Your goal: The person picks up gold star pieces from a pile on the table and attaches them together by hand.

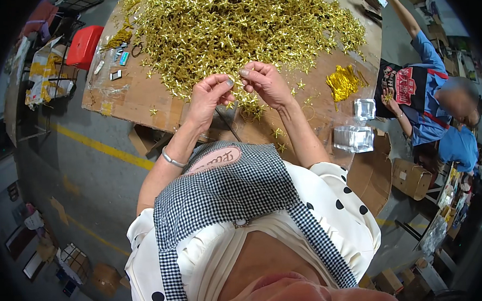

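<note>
Overall, clock positions are read from the hands, with 12 o'clock toward the far side of the brown table (126, 97). At 10 o'clock, beyond the table's left edge, a red plastic object (84, 47); nearer on the same bearing, a small blue box (124, 58) on the tabletop. At 9 o'clock, a loose gold star (153, 111), apart from the rest. At 12 o'clock, a broad heap of gold stars (245, 30), its near fringe reaching the fingers; further stars show in the gap between the hands and below them at 6 o'clock. At 3 o'clock, a bundle of gold strips (344, 83) and, beyond the table, a co-worker (421, 97) in a blue top. At 4 o'clock, two clear boxes (354, 139) near the table edge.

The left forearm, with a silver bracelet (174, 158), enters from 7 o'clock; the right forearm, sleeved above in dotted white, enters from 5 o'clock. Both wrists are raised, the fingertips turned inward and facing one another, just apart.

Left hand (211, 97): fingers curled, thumb close to the forefinger. Right hand (265, 85): similarly curled, thumb and forefinger drawn together toward 9 o'clock. Whether either grasps a star or thread, or nothing, cannot be told at this scale.
</note>
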Tool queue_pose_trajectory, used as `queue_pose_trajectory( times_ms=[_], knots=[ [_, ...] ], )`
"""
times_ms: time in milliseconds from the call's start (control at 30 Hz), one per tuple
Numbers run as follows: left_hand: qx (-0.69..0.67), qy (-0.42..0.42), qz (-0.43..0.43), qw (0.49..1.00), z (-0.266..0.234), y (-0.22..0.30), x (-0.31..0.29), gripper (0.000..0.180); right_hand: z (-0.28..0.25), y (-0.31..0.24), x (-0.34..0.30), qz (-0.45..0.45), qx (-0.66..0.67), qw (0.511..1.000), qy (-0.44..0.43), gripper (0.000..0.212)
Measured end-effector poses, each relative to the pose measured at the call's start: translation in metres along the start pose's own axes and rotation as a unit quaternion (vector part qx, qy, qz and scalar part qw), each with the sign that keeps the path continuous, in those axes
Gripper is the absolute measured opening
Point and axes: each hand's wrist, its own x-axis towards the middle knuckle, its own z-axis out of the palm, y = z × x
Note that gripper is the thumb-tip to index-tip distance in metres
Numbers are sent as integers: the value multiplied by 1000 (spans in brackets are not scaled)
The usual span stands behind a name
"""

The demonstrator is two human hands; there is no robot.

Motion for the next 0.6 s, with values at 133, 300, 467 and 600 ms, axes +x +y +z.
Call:
queue_pose_trajectory(
  times_ms=[133,300,467,600],
  knots=[
    [-108,-60,-31,992,-5,-4,4,16,-1,2,0,9,118,993,-8,23],
    [-246,-89,-49,964,-9,-3,3,12,-4,4,-1,-6,172,985,-27,31],
    [-232,-74,-45,969,-12,-9,7,15,0,4,-6,-12,133,991,-3,28],
    [-232,-74,-36,969,-13,-12,9,12,2,9,-6,-43,111,992,27,25]
  ],
)
